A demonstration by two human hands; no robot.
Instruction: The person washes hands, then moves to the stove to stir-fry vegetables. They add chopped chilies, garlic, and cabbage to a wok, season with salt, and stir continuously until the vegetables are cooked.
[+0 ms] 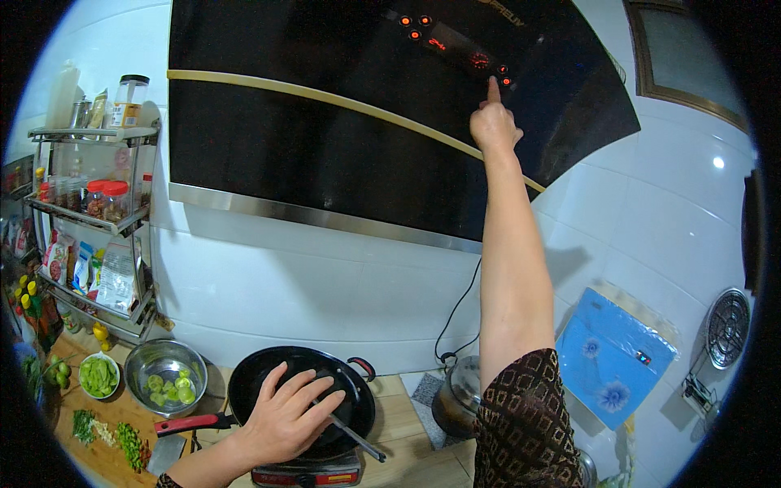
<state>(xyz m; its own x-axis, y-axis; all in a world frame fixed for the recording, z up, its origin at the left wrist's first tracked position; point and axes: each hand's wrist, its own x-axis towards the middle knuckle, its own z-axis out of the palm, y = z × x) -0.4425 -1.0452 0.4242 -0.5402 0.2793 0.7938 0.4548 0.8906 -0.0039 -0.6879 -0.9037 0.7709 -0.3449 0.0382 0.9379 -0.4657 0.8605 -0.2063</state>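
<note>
My right hand [496,127] reaches up to a black range hood [317,158] with its index finger extended. The fingertip is at the hood's control panel [454,52], beside lit red buttons. Nothing is held in that hand. Below, my left hand [293,415] hovers palm down over a black wok [241,381], fingers spread. A metal utensil handle [360,440] sticks out of the wok, passing behind the fingers; contact cannot be told. The wok sits on a portable stove [305,477], its red handle [192,424] pointing left. Much of its inside is hidden by the hand.
Left of the wok, a steel bowl [165,360] holds green slices; a white bowl [99,395] holds green vegetable pieces. A cleaver [166,453] and chopped ingredients lie on a wooden board [100,451]. A spice rack [91,210] stands behind. At right is a lidded glass pot [454,396].
</note>
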